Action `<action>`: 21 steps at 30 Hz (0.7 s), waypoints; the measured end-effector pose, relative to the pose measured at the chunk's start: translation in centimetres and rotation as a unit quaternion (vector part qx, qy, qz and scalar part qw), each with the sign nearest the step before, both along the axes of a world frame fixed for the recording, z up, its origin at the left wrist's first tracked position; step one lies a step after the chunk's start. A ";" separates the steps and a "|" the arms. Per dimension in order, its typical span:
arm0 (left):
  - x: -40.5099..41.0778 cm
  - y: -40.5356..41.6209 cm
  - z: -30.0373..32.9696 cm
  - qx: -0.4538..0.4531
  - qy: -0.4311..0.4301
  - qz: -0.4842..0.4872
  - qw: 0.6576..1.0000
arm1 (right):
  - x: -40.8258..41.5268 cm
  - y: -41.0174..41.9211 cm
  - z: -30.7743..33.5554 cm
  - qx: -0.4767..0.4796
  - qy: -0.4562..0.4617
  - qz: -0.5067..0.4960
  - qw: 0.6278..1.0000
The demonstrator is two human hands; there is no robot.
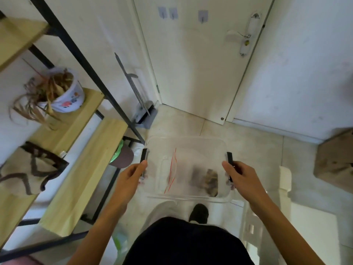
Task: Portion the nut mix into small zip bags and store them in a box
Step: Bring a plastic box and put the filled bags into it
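I hold a clear plastic box [191,144] with a lid and black side latches out in front of me, above the floor. My left hand [129,176] grips its left side at the latch. My right hand [240,176] grips its right side at the other latch. Through the lid I see small zip bags with red seal lines [172,173] and a bag of brown nut mix [209,181] lying near the right end.
A wooden shelf unit [82,169] with a black metal frame stands on my left, bearing a potted dry plant [63,92]. A white door [200,64] faces me. A dustpan [145,113] leans by the wall. A cardboard box [336,159] sits on the right.
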State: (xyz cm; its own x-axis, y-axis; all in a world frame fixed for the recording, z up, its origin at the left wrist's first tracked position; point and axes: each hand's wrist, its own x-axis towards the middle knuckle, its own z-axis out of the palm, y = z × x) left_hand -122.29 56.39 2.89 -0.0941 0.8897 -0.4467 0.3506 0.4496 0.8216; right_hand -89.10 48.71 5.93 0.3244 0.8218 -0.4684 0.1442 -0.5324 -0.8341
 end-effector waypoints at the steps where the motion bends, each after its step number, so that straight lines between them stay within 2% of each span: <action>1: 0.2 0.9 0.2 -0.002 -0.003 0.010 1.000 | 0.4 1.4 0.2 0.005 -0.001 0.006 1.000; 10: -0.5 10.0 1.2 0.002 -0.044 0.113 0.993 | -0.7 16.7 0.5 0.024 -0.013 0.057 0.998; 21: -11.3 18.7 5.7 0.086 -0.037 0.264 0.960 | -12.2 37.8 4.8 0.076 0.021 0.222 0.972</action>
State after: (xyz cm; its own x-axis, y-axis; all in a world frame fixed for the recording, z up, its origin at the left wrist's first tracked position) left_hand -133.60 75.08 8.57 -0.5251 0.7882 -0.3210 0.0484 0.4042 0.9134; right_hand -101.30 86.49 10.72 -0.0944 0.9373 -0.3355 0.2964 -0.2953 -0.9083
